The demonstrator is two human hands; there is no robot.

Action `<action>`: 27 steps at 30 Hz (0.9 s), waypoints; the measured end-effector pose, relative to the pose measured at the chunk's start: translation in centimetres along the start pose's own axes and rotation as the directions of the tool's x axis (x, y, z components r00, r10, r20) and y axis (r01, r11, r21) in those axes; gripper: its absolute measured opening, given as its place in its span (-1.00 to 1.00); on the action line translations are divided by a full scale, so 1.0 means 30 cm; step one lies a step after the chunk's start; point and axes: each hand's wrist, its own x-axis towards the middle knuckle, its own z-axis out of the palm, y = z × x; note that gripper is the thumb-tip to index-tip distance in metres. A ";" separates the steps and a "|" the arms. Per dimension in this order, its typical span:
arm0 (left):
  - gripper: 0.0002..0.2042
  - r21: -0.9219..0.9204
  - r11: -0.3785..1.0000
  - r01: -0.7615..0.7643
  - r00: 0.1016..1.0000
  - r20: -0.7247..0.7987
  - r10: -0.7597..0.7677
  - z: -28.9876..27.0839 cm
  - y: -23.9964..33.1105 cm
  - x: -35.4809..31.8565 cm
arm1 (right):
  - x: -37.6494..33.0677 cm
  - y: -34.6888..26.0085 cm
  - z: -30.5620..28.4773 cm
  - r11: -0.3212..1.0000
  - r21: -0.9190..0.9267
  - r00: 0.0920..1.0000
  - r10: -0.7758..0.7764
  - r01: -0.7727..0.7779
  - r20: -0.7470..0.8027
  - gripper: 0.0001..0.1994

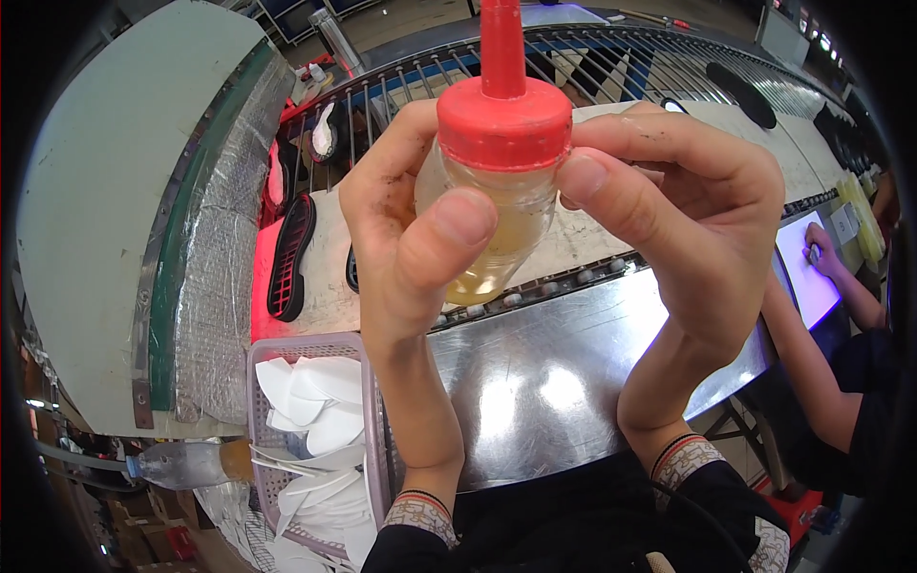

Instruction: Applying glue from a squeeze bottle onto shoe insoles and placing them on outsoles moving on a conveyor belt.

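Note:
A clear squeeze bottle [521, 224] with a red screw cap and a tall red nozzle stands upright in front of me, with yellowish liquid inside. My left hand [392, 239] is wrapped round its body, thumb across the front. On the other side, the thumb and forefinger of my right hand [693, 205] press against the lower edge of the red cap; its other fingers curl behind, partly hidden. Below both hands lies a shiny metal worktop [525, 401].
A lilac basket [258, 382] of white cut pieces stands at lower left, beside a plastic bottle [181, 465]. Black shoe soles [292, 258] lie on the conveyor [330, 277], with metal rollers [411, 81] behind. At right, a co-worker's hand [820, 250] is over a purple-lit sheet.

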 end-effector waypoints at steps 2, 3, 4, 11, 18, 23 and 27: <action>-0.39 0.075 0.997 -0.001 1.000 0.006 0.000 -0.009 0.000 -0.001 | 0.005 0.006 -0.011 0.999 0.047 0.999 0.013 -0.015 0.051 -0.85; -0.39 0.108 0.994 -0.007 1.000 -0.016 0.009 -0.012 0.007 -0.005 | 0.007 0.006 -0.006 0.997 0.069 0.998 0.028 -0.031 0.051 -0.85; -0.39 0.109 0.994 -0.014 1.000 -0.022 0.016 -0.002 0.009 -0.007 | 0.006 -0.006 -0.009 0.997 0.060 0.998 0.044 -0.046 0.035 -0.85; -0.26 0.365 0.929 -0.059 0.994 -0.061 0.087 -0.060 -0.052 -0.020 | 0.025 0.070 -0.050 0.972 0.012 0.971 -0.236 0.236 0.023 -0.87; -0.31 0.334 0.938 -0.095 0.992 -0.049 0.118 -0.068 -0.040 -0.035 | -0.020 0.025 -0.005 0.964 -0.026 0.964 -0.263 0.263 0.029 -0.81; -0.38 0.403 0.910 -0.095 0.995 0.040 0.086 0.047 -0.010 -0.045 | -0.066 0.038 -0.007 0.962 -0.154 0.967 -0.241 0.226 -0.087 -0.82; -0.44 0.126 0.992 0.025 0.998 0.050 -0.032 0.153 -0.025 -0.024 | -0.092 0.007 -0.138 0.951 -0.178 0.946 -0.281 0.252 -0.161 -0.79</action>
